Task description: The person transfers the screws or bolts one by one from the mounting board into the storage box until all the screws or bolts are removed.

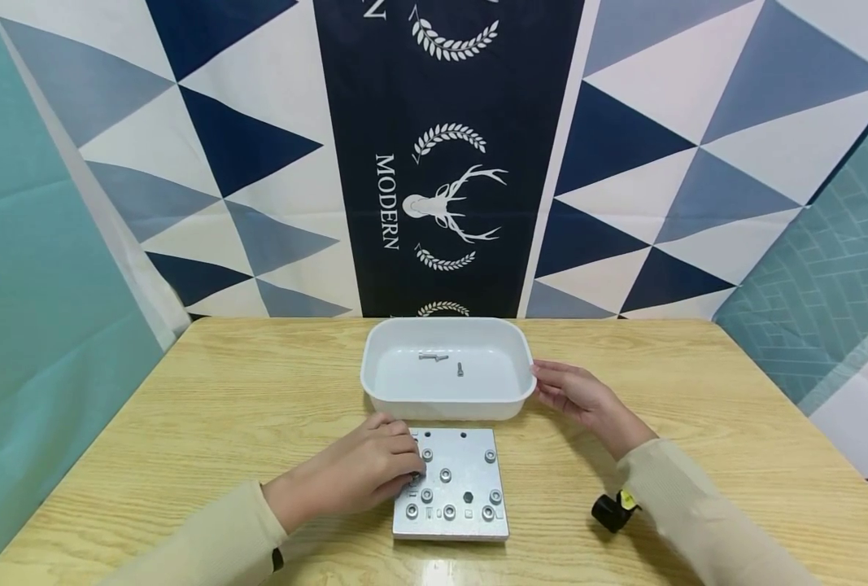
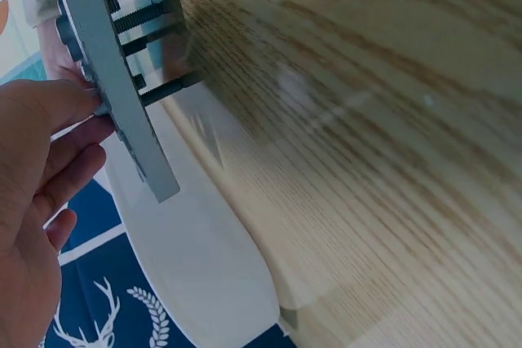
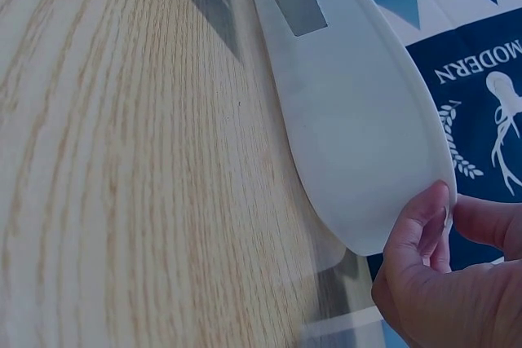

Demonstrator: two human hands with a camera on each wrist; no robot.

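Observation:
A silver metal plate (image 1: pixel 470 525) lies on the table, with several socket-head bolts (image 1: pixel 445 474) set in its top. Bolt shanks (image 2: pixel 143 18) stick out from its underside in the left wrist view. My left hand (image 1: pixel 364 468) is over the plate's left edge; its thumb and index finger pinch a bolt head there, mostly hidden by the fingertips. Behind the plate stands a white plastic tray (image 1: pixel 448 410) with a few small bolts (image 1: pixel 460 369) inside. My right hand (image 1: pixel 576 395) grips the tray's right rim, thumb and fingers on either side in the right wrist view.
A black and yellow object (image 1: pixel 612 513) sits beside the right sleeve. The wooden table (image 1: pixel 243 391) ends at a patterned cloth backdrop (image 1: pixel 448 203). Small engraved marks and dark holes show on the plate.

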